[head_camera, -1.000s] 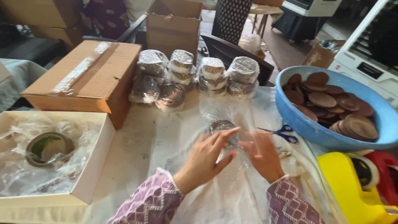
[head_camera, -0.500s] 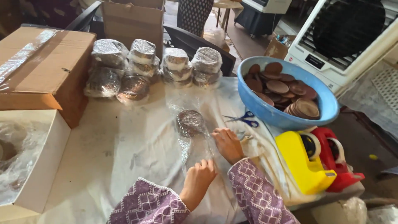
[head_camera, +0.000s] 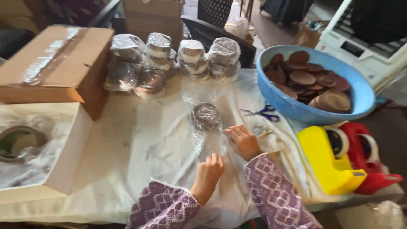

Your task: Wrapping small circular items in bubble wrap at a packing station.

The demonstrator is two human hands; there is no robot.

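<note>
The left hand (head_camera: pixel 208 168) is curled, fingertips pinching the near end of a strip of clear plastic wrap (head_camera: pixel 208 142) that lies on the white cloth covering the table (head_camera: pixel 140 144). The right hand (head_camera: pixel 243 140) rests just to the right, fingers bent and pressed onto the right edge of the same strip. At the far end of the strip, toward the middle of the table, sits a round dark disc wrapped in shiny film (head_camera: pixel 206 116), apart from both hands.

Blue-handled scissors (head_camera: pixel 263 113) lie just right of the disc, close to the big blue plastic bowl of brown round discs (head_camera: pixel 316 82) that fills the far right corner. A yellow tape dispenser (head_camera: pixel 330 159) and a red tape dispenser (head_camera: pixel 366 159) stand at the right edge, near the right forearm.

Along the far edge stands a row of film-wrapped stacks of discs (head_camera: pixel 174 61). A closed brown cardboard box (head_camera: pixel 57 63) takes the far left corner, and an open white box lined with crumpled plastic (head_camera: pixel 40 148) takes the left edge.

Open cloth lies between the white box and the left hand, and between the wrapped disc and the row of stacks.
</note>
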